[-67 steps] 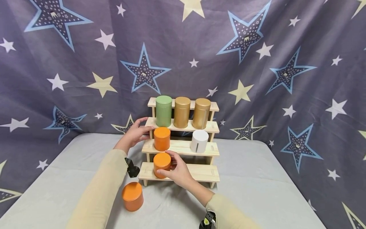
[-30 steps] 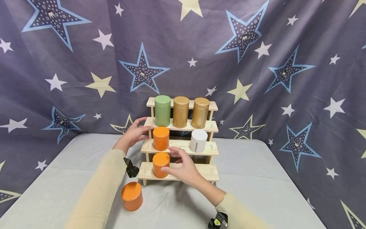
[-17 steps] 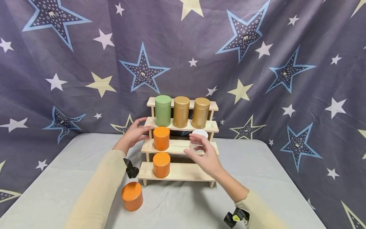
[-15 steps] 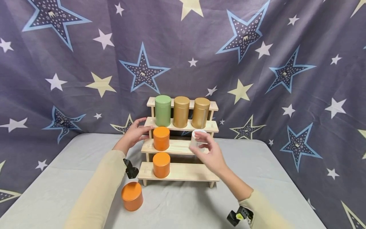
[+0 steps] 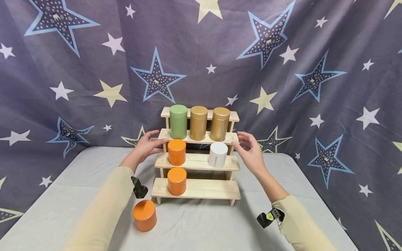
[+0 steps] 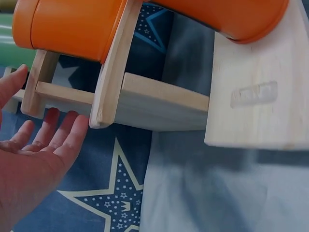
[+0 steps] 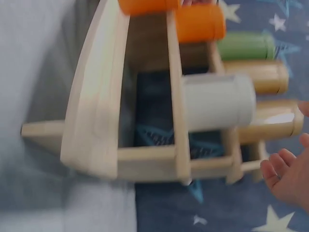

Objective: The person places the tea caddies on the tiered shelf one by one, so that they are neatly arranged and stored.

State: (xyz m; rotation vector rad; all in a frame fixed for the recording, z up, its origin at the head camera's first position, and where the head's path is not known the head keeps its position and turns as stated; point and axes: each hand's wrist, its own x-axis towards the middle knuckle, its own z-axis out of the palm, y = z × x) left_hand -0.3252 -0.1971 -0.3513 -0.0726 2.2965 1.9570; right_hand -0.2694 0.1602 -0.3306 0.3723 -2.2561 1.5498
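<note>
A four-step wooden stand (image 5: 204,188) holds round lidded tins. My left hand (image 5: 146,146) is at the left end of its second step from the top, thumb near the edge; in the left wrist view the fingers (image 6: 67,140) are spread loosely beside the wood. At that step's right end is my right hand (image 5: 251,151), fingers loosely bent, no tin in it. A green tin (image 5: 178,122) and two gold tins, one in the middle (image 5: 199,123) and one at right (image 5: 220,124), stand on that step. Below are an orange tin (image 5: 177,152) and a white tin (image 5: 218,155).
Another orange tin (image 5: 177,182) stands at the left of the lowest step. One more orange tin (image 5: 145,216) is on the grey cloth-covered table (image 5: 194,226), in front of the stand's left side. A star-patterned curtain (image 5: 201,45) hangs behind.
My right hand has let go of the orange tin on the lowest step, passed by the white tin, and moved right and up to the stand's right end. The left hand has barely moved.
</note>
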